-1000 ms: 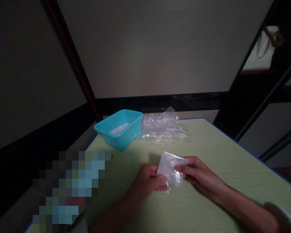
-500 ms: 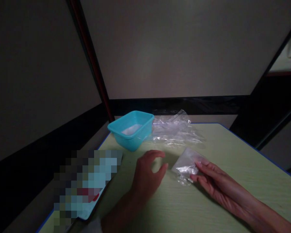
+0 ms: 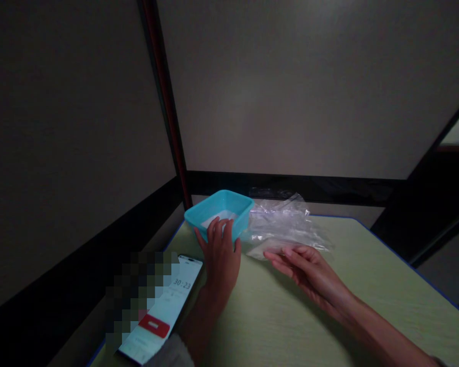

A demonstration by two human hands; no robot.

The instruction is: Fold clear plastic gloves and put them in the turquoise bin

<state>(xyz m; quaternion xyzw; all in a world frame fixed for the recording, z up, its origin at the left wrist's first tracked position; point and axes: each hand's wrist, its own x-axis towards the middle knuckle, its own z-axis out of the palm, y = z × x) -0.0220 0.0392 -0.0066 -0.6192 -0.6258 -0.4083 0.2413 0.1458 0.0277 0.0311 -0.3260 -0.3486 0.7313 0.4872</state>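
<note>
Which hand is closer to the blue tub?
Left. The left hand rests its fingers on the blue tub; the right hand lies off to its right, by the plastic bags.

Tub (image 3: 229,206) sits at the table's (image 3: 290,326) far left edge, plastic bags (image 3: 286,227) heaped just right of it, phone (image 3: 168,311) near left, in front

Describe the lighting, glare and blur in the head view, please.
Head view: dim overall, walls dark and grey; the table is the brightest surface. Faint glare on the plastic bags and a glowing phone screen, part of it pixelated. The left hand at the tub and the right hand look soft. Straight wall edges lean, wide-angle distortion.
</note>
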